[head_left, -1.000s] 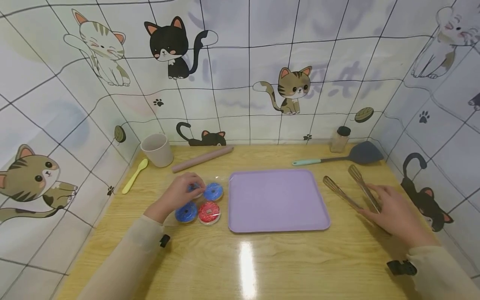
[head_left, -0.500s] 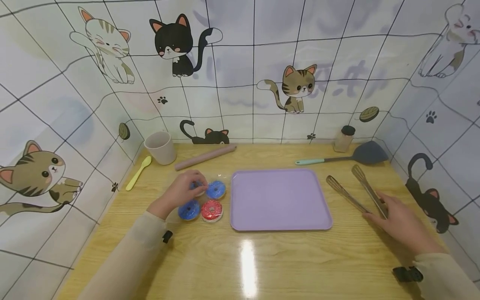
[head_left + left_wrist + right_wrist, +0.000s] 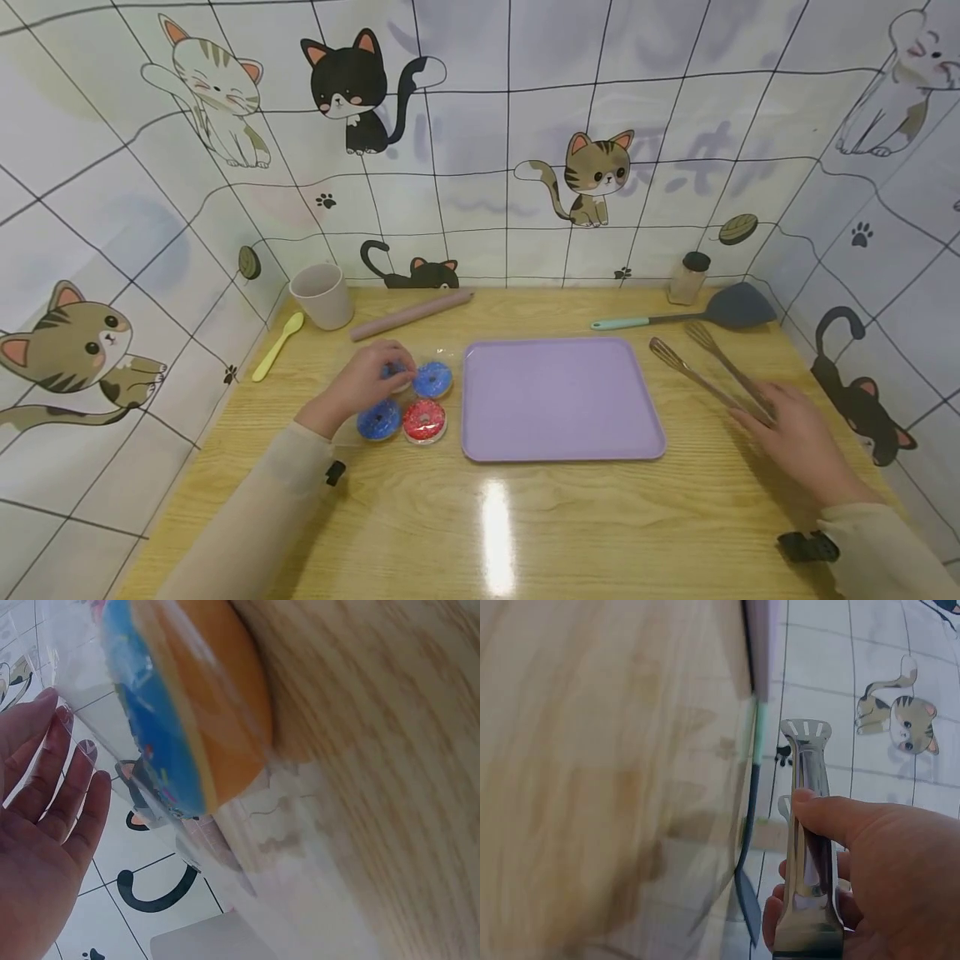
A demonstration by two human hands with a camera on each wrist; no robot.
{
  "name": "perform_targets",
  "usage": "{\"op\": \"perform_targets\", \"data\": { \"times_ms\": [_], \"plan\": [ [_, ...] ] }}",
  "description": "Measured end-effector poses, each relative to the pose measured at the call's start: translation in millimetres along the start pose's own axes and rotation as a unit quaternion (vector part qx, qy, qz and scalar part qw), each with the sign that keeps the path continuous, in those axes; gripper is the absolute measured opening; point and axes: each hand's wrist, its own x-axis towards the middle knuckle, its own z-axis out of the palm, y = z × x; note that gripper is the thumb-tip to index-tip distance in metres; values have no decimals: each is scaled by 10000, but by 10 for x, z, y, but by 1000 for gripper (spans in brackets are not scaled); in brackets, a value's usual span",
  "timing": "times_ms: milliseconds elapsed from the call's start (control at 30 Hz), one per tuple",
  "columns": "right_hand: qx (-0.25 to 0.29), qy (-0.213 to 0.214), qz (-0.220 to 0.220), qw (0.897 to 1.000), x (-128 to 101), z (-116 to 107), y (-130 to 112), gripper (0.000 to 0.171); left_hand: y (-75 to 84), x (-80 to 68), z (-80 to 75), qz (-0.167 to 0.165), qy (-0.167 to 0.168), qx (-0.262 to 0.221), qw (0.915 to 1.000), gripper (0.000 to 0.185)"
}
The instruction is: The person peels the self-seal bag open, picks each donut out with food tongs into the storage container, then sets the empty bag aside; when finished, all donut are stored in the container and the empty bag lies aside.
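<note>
In the head view, the work seems to me at an early point: the right hand (image 3: 798, 450) already grips the tongs (image 3: 701, 379), whose far ends stand apart with nothing between them. The four doughnuts (image 3: 388, 427), three blue and one red, lie together on the table (image 3: 405, 517), to the left of the purple tray (image 3: 562, 400); none is on it, so I judge that most of the handling is left to do. The left hand (image 3: 363, 383) is over the far-left doughnut and partly hides it. On the back wall (image 3: 465, 125) there are pale purple marks like writing, but they are too faint to be read. In the left wrist view, one blue doughnut is under clear wrapping (image 3: 75, 667); the left fingertips are at this film, but whether they pinch it I cannot tell. No label can be read there. In the right wrist view, the thumb presses one metal arm of the tongs, with fingers on the other side, and no brand is visible.
</note>
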Motion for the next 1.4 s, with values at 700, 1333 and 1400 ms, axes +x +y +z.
{"op": "perform_targets", "data": {
  "times_ms": [700,1333,1400],
  "plan": [
    [113,-130,-1735,9847,279,376,-1084,53,18,21,-11,-28,78,-56,9999,4],
    [479,-738,-2519,9638,462,718,-1953,51,38,-14,-39,-1,178,-126,9998,5],
    [509,-864,-2496,9631,493,735,-2023,51,38,-16,-40,-21,188,-105,9998,5]
  ]
}}
